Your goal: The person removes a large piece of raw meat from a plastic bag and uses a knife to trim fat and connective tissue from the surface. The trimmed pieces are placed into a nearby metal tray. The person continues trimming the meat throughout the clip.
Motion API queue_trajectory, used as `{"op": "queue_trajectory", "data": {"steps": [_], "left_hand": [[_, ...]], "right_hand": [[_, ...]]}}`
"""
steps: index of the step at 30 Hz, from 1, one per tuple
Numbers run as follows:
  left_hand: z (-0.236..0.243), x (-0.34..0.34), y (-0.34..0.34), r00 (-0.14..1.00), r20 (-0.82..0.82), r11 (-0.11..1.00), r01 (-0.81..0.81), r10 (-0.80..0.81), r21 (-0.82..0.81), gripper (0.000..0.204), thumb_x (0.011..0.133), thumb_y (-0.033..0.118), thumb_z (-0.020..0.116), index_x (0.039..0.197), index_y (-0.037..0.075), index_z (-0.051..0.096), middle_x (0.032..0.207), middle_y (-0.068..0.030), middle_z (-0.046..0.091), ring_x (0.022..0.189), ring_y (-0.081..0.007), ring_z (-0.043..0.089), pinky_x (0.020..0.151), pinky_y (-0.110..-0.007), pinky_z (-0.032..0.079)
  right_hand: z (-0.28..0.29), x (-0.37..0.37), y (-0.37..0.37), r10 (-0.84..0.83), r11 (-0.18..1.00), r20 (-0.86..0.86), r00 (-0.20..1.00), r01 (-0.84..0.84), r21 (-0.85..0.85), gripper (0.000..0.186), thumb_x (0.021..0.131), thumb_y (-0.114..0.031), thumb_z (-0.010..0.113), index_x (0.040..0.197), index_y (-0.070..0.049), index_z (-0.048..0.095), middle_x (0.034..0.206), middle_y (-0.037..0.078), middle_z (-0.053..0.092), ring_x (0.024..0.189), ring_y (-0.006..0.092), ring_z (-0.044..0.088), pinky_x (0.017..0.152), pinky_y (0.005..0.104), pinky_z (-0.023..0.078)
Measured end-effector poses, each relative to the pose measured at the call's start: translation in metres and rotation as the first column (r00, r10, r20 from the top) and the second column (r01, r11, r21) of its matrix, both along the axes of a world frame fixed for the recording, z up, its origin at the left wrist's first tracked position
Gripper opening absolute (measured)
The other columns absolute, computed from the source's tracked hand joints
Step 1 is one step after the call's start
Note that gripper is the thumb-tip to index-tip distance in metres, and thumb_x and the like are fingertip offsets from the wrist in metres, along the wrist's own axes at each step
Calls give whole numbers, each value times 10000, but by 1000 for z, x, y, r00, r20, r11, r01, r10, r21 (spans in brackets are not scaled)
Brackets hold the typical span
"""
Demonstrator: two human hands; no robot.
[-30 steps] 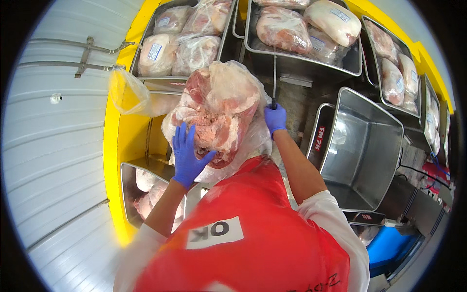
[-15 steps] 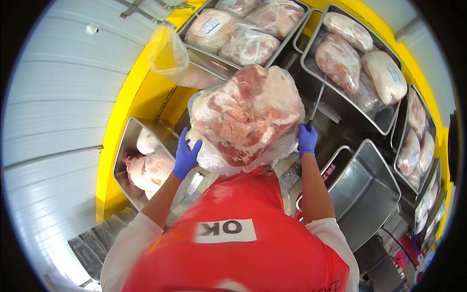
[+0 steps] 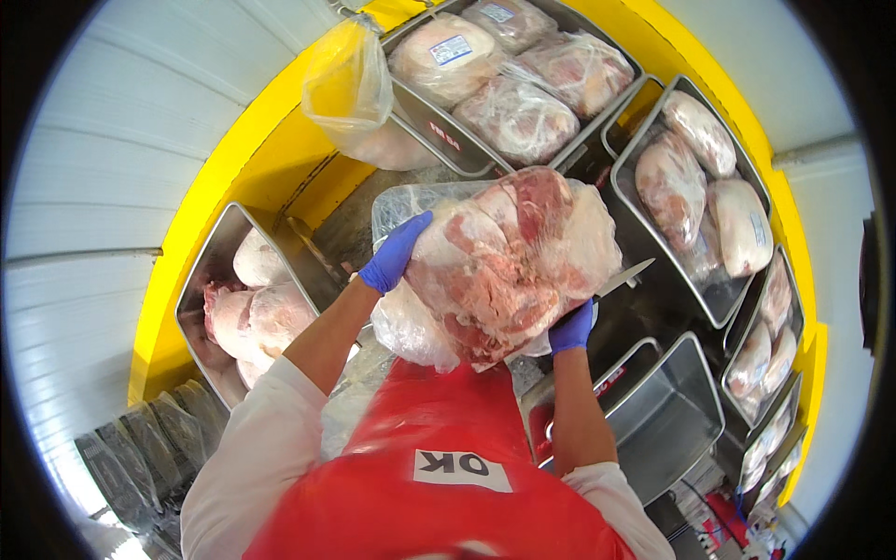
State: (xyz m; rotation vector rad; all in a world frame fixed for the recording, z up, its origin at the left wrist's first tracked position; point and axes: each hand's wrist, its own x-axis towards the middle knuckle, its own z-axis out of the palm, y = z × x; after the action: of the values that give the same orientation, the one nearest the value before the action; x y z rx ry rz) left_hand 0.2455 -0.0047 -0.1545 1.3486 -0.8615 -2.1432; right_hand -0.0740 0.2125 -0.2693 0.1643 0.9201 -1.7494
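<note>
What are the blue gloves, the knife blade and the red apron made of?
Blue gloves: probably thin, stretchy rubber; they fit snugly.
Knife blade: likely smooth steel, being silvery-grey.
Red apron: perhaps plastic or coated cloth; it looks smooth and slightly shiny.

A pale ribbed wall (image 3: 103, 205) curves from eight to eleven o'clock, crossed at nine by a thin grey rail (image 3: 84, 259). Broad yellow edging (image 3: 201, 201) borders it and shows again from one to four. Another pale wall (image 3: 831, 219) stands near three. Bright light glares low on the left, toward eight; mottled grey ground (image 3: 397, 187) shows around eleven.
</note>
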Motion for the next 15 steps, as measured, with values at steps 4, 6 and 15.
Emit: {"op": "queue_trajectory", "data": {"steps": [4,6,15], "left_hand": [[31,-6,-5,997,-80,965,16,5,261,553,1042,448,610,1435,60,603,1349,-110,686,1207,-232,669,1066,-385,533],[39,-6,-1,997,-79,974,23,-6,226,550,1036,432,616,1441,59,596,1346,-110,685,1206,-233,670,1059,-389,539],[10,-8,91,883,-339,828,-92,325,553,529,1052,356,614,1493,74,535,1402,-87,648,1251,-234,637,1093,-395,512]], "right_hand": [[17,11,-17,-31,998,28,999,32,-45,540,1085,-432,419,1489,-89,520,1487,129,581,1356,353,546,1171,503,421],[23,9,-21,-37,996,57,998,41,-80,558,1095,-432,428,1531,-85,466,1508,130,550,1352,350,537,1172,512,419],[103,-73,17,192,967,-139,972,-162,197,473,1104,-339,430,1460,-46,537,1396,120,634,1256,293,618,1108,466,481]]}}
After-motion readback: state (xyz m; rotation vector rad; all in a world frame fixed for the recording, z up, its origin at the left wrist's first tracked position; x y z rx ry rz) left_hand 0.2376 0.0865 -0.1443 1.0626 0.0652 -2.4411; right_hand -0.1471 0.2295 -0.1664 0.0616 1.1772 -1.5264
